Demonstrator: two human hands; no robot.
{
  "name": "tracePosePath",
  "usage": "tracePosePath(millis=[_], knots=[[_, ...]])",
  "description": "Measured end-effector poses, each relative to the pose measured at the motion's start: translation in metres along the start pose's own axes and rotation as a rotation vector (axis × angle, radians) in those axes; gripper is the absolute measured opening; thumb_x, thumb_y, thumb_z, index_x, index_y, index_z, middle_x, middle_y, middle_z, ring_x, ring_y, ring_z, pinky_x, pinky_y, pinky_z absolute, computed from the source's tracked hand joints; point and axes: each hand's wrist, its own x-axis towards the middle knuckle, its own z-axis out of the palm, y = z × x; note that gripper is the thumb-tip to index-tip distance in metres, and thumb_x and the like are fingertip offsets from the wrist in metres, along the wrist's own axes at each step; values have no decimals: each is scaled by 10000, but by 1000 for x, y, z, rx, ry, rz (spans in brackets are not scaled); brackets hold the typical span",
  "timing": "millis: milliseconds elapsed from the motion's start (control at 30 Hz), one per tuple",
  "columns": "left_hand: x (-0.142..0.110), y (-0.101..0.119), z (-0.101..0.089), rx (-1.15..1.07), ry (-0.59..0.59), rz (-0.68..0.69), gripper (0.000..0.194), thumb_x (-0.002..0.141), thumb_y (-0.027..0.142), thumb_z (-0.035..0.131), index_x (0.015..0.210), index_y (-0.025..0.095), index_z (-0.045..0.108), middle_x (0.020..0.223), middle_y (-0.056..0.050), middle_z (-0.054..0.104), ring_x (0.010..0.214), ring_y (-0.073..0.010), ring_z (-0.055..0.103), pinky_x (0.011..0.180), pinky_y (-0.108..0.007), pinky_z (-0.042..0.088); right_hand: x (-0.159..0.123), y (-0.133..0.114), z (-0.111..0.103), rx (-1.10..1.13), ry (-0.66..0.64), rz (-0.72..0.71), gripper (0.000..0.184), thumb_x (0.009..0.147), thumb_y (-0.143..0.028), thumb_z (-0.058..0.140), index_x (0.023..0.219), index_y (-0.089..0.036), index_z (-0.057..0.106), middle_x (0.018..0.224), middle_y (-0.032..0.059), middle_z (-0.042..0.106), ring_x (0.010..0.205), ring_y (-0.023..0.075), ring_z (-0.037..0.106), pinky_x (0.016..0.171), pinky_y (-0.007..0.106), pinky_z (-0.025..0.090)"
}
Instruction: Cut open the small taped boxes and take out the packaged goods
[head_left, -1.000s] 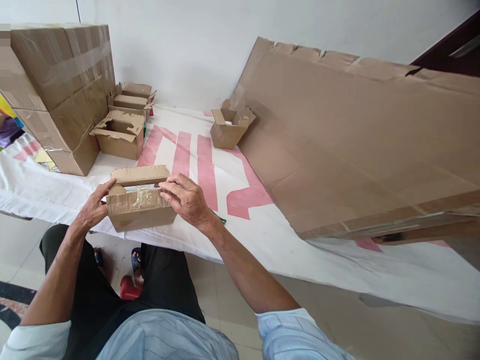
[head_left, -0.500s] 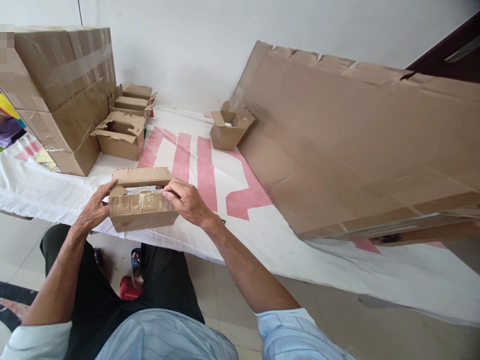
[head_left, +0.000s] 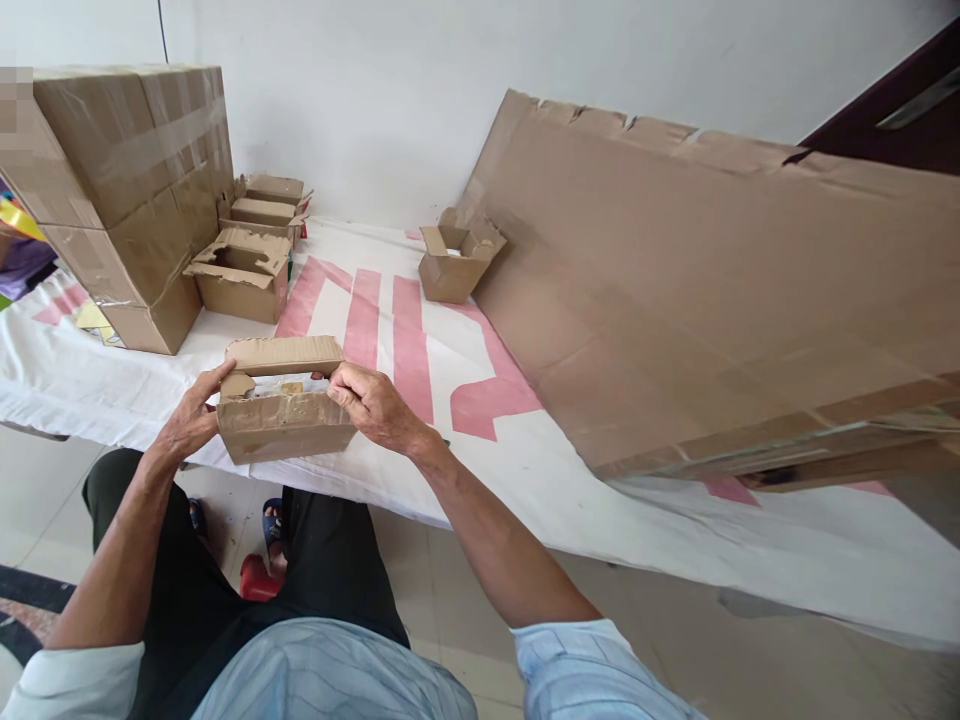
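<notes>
A small cardboard box (head_left: 289,440) stands at the front edge of the cloth-covered table, its top flaps raised. My left hand (head_left: 191,410) grips its left end, thumb at the top corner. At the right end, my right hand (head_left: 371,405) has its fingers closed on the rim and flap. Through the opening some pale contents and a yellowish patch show, too unclear to name. Clear tape runs along the near flap.
Stacked taped cartons (head_left: 142,190) rise at the left, with open small boxes (head_left: 236,285) beside them. Another small open box (head_left: 454,275) stands by a large leaning cardboard sheet (head_left: 712,300). A white cloth with pink shapes (head_left: 412,350) covers the table.
The near flap of the box has tilted slightly toward me, so more of the inside shows. Both hands stay in nearly the same places on it.
</notes>
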Motion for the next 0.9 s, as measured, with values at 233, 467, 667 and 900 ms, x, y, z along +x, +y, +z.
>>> tracePosePath(millis=[233, 467, 667, 900], knots=[[-1, 3, 1, 12, -10, -44, 993, 840, 682, 924, 1712, 296, 647, 1738, -169, 599, 1515, -432, 621, 1070, -487, 677, -12, -10, -6, 94, -10, -72, 364, 1171, -424, 610, 841, -270, 593, 865, 25, 662, 828, 206, 648, 795, 367, 568], [-3, 22, -2, 121, -45, -76, 984, 882, 677, 868, 1746, 285, 605, 1692, -154, 639, 1442, -434, 664, 1032, -490, 689, -48, -20, -5, 69, -90, -134, 251, 1135, -390, 746, 918, -262, 744, 965, 54, 760, 929, 237, 744, 844, 412, 636], [0, 24, -4, 154, -68, -73, 1099, 802, 638, 964, 1757, 262, 574, 1760, -179, 578, 1524, -460, 615, 1072, -519, 673, -50, -21, 3, -72, -68, -173, 175, 1139, -307, 737, 979, -259, 788, 979, 67, 789, 955, 251, 764, 870, 424, 661], [-1, 22, -5, 221, -87, -54, 1164, 760, 566, 992, 1773, 220, 535, 1800, -209, 538, 1615, -462, 554, 1312, -624, 527, -39, -19, 20, -342, -123, -145, 338, 1010, -255, 918, 1320, -214, 790, 1297, 137, 822, 1233, 336, 772, 1088, 532, 653]])
